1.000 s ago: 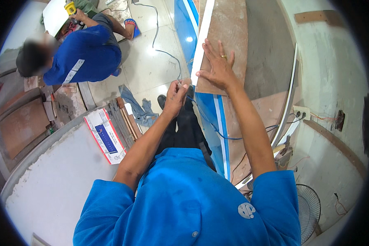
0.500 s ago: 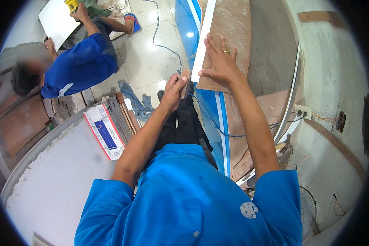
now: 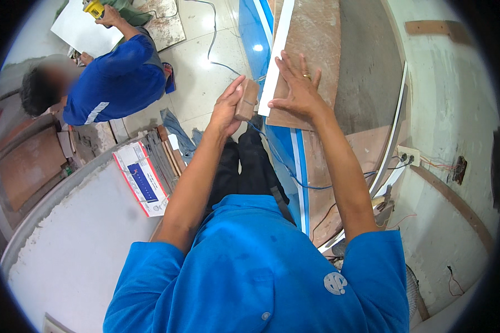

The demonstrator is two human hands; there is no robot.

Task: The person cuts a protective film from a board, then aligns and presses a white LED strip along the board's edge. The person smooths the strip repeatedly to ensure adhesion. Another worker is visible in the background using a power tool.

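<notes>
Your left hand (image 3: 225,111) is partly closed, its fingers curled round a brown block (image 3: 246,101); the block sits at the finger side of your grip, its right face turned out toward the board. How tightly you hold it, you cannot tell from here. Just right of the block, apart from it, runs the long edge of a white strip (image 3: 278,53). Your right hand (image 3: 301,95) lies flat on the brown board (image 3: 318,30) beside that strip, fingers spread, gripping nothing, thumb tip at the strip.

Ahead and left of your grip you have tiled floor (image 3: 183,83), with a cable (image 3: 209,47) running across it toward your left hand. Below left of your grip lies a white package (image 3: 156,191) with red edges, wood strips (image 3: 162,158) beside it; its contents are hidden. Farther off, up and left, a person in a blue shirt (image 3: 119,77) holds a yellow tool (image 3: 94,8) by a white panel (image 3: 86,33).
</notes>
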